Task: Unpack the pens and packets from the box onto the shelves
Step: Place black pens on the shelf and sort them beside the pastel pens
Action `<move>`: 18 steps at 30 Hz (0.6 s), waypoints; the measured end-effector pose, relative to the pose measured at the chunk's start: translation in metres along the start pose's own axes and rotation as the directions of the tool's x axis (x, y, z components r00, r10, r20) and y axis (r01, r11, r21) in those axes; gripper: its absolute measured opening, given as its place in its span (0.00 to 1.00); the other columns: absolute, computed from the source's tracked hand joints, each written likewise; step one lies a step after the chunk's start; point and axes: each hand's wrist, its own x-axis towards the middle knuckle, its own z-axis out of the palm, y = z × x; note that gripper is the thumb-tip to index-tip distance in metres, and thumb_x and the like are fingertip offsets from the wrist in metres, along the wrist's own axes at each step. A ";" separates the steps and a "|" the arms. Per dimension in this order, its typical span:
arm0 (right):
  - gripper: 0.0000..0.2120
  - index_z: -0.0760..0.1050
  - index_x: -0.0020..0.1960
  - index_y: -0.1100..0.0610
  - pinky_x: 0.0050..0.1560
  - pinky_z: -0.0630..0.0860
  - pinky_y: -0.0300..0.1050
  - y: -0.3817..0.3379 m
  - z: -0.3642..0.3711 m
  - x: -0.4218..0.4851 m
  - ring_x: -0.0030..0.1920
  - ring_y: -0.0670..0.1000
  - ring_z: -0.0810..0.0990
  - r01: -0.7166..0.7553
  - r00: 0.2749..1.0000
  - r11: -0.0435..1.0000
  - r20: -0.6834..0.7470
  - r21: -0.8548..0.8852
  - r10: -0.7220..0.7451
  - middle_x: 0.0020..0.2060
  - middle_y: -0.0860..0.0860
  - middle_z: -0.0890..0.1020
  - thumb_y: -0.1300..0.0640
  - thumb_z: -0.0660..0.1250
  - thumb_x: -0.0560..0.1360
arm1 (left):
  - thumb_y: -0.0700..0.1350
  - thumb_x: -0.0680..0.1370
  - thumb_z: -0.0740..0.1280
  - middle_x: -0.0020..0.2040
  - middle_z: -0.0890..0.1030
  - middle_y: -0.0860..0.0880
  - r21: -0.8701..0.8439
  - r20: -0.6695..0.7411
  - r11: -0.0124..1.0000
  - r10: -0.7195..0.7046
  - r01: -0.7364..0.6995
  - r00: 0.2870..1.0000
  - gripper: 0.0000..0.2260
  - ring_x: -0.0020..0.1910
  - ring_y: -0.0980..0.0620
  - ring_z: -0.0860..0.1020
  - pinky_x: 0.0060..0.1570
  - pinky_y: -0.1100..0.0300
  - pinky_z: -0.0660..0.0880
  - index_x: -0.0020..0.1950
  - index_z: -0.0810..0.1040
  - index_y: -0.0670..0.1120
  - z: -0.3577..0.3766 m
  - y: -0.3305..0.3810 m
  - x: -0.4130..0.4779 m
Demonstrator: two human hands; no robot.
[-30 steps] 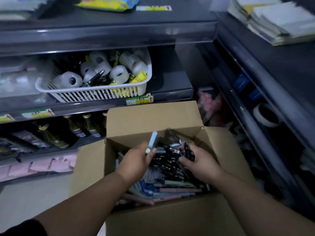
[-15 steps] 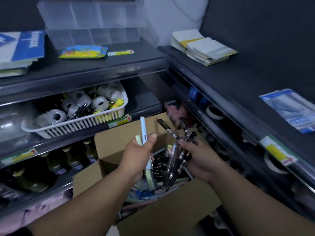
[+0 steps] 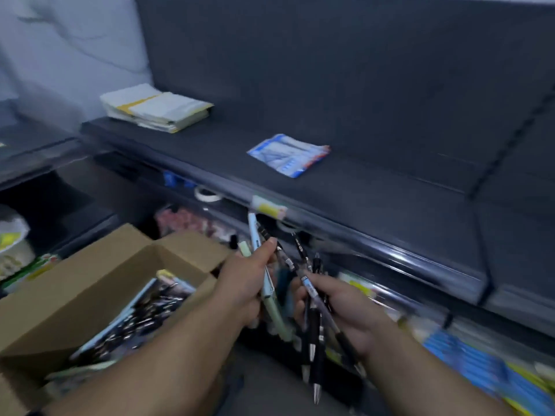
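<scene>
My left hand (image 3: 244, 283) grips pale blue and green pens (image 3: 271, 304), held upright just right of the cardboard box (image 3: 90, 283). My right hand (image 3: 339, 307) grips a bundle of black pens (image 3: 313, 331), tips pointing down. Both hands are raised in front of the dark shelf (image 3: 375, 187) on the right, below its front edge. More pens and packets (image 3: 144, 316) lie inside the open box at lower left.
On the dark shelf lie a blue and white packet (image 3: 289, 154) and a stack of white and yellow paper pads (image 3: 156, 108). Tape rolls (image 3: 207, 195) and blue packets (image 3: 480, 367) sit on lower shelves. A price label (image 3: 268, 207) sticks on the shelf edge.
Both hands have lifted the pens out of the box and carried them right toward the dark shelf. My view has swung right, leaving the basket shelf behind.
</scene>
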 end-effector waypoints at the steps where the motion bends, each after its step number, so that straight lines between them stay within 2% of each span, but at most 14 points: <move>1: 0.05 0.77 0.41 0.63 0.28 0.78 0.41 -0.005 -0.018 -0.023 0.28 0.48 0.77 0.024 1.000 0.999 -0.013 0.032 -0.023 0.34 0.53 0.77 0.61 0.69 0.69 | 0.51 0.73 0.72 0.30 0.74 0.48 0.023 0.037 1.000 -0.003 0.003 0.999 0.13 0.26 0.53 0.69 0.29 0.60 0.68 0.45 0.77 0.41 0.025 -0.009 -0.012; 3: 0.05 0.76 0.43 0.63 0.27 0.77 0.41 -0.013 -0.057 -0.071 0.28 0.47 0.77 0.082 0.996 0.992 -0.041 0.097 -0.078 0.34 0.53 0.77 0.61 0.68 0.70 | 0.50 0.74 0.72 0.30 0.77 0.48 0.070 0.121 0.997 -0.026 0.018 0.992 0.12 0.25 0.54 0.71 0.27 0.62 0.70 0.43 0.78 0.41 0.076 -0.030 -0.041; 5: 0.06 0.74 0.45 0.62 0.27 0.77 0.40 -0.020 -0.096 -0.122 0.27 0.47 0.77 0.149 0.987 0.978 -0.086 0.146 -0.138 0.34 0.53 0.77 0.62 0.68 0.70 | 0.49 0.75 0.71 0.26 0.76 0.49 0.105 0.206 0.993 -0.070 0.049 0.976 0.11 0.21 0.55 0.72 0.23 0.65 0.71 0.40 0.77 0.41 0.127 -0.053 -0.071; 6: 0.07 0.74 0.46 0.62 0.27 0.77 0.40 -0.022 -0.117 -0.148 0.27 0.48 0.77 0.189 0.978 0.968 -0.120 0.167 -0.170 0.34 0.53 0.77 0.62 0.69 0.69 | 0.50 0.75 0.71 0.27 0.77 0.48 0.131 0.255 0.989 -0.105 0.073 0.961 0.12 0.23 0.53 0.75 0.25 0.62 0.75 0.40 0.77 0.41 0.152 -0.066 -0.087; 7: 0.08 0.75 0.45 0.62 0.27 0.77 0.40 -0.023 -0.138 -0.174 0.27 0.48 0.77 0.227 0.968 0.957 -0.155 0.183 -0.200 0.33 0.53 0.77 0.62 0.70 0.68 | 0.51 0.75 0.70 0.31 0.79 0.45 0.158 0.305 0.982 -0.145 0.100 0.941 0.14 0.29 0.48 0.78 0.32 0.55 0.80 0.43 0.77 0.40 0.177 -0.079 -0.103; 8: 0.08 0.75 0.43 0.62 0.27 0.77 0.41 -0.025 -0.158 -0.201 0.27 0.49 0.77 0.262 0.955 0.947 -0.192 0.185 -0.226 0.33 0.53 0.77 0.61 0.70 0.66 | 0.53 0.75 0.70 0.37 0.81 0.42 0.187 0.343 0.975 -0.182 0.123 0.921 0.16 0.35 0.44 0.79 0.40 0.47 0.81 0.47 0.78 0.39 0.200 -0.093 -0.119; 9: 0.07 0.75 0.42 0.62 0.27 0.77 0.41 -0.025 -0.178 -0.227 0.27 0.49 0.77 0.295 0.940 0.940 -0.230 0.172 -0.252 0.32 0.53 0.77 0.60 0.71 0.66 | 0.54 0.76 0.69 0.39 0.81 0.43 0.207 0.365 0.969 -0.201 0.132 0.909 0.16 0.36 0.43 0.78 0.42 0.45 0.80 0.49 0.78 0.40 0.223 -0.106 -0.134; 11: 0.06 0.75 0.41 0.62 0.27 0.77 0.40 -0.027 -0.215 -0.278 0.26 0.49 0.76 0.368 0.904 0.917 -0.292 0.154 -0.314 0.32 0.53 0.76 0.59 0.69 0.69 | 0.53 0.78 0.66 0.36 0.79 0.48 0.235 0.405 0.966 -0.196 0.106 0.893 0.12 0.30 0.51 0.74 0.32 0.57 0.75 0.48 0.79 0.44 0.265 -0.129 -0.164; 12: 0.06 0.74 0.41 0.62 0.27 0.77 0.40 -0.028 -0.232 -0.302 0.26 0.48 0.76 0.411 0.883 0.897 -0.316 0.161 -0.348 0.31 0.53 0.76 0.59 0.68 0.71 | 0.52 0.79 0.64 0.35 0.78 0.49 0.247 0.430 0.964 -0.203 0.102 0.880 0.11 0.28 0.54 0.73 0.29 0.60 0.72 0.48 0.79 0.46 0.285 -0.140 -0.179; 15: 0.07 0.74 0.42 0.64 0.27 0.77 0.40 -0.035 -0.276 -0.365 0.26 0.48 0.76 0.529 0.806 0.832 -0.403 0.165 -0.433 0.30 0.54 0.75 0.60 0.65 0.75 | 0.49 0.82 0.59 0.36 0.77 0.48 0.249 0.515 0.961 -0.234 0.117 0.825 0.11 0.26 0.55 0.75 0.29 0.60 0.74 0.50 0.77 0.45 0.340 -0.163 -0.219; 18: 0.08 0.75 0.41 0.63 0.27 0.78 0.39 -0.046 -0.306 -0.406 0.25 0.48 0.75 0.589 0.750 0.792 -0.472 0.161 -0.463 0.29 0.54 0.76 0.59 0.65 0.76 | 0.48 0.83 0.58 0.36 0.77 0.47 0.250 0.585 0.959 -0.262 0.137 0.767 0.10 0.32 0.52 0.76 0.33 0.58 0.77 0.52 0.76 0.44 0.386 -0.178 -0.242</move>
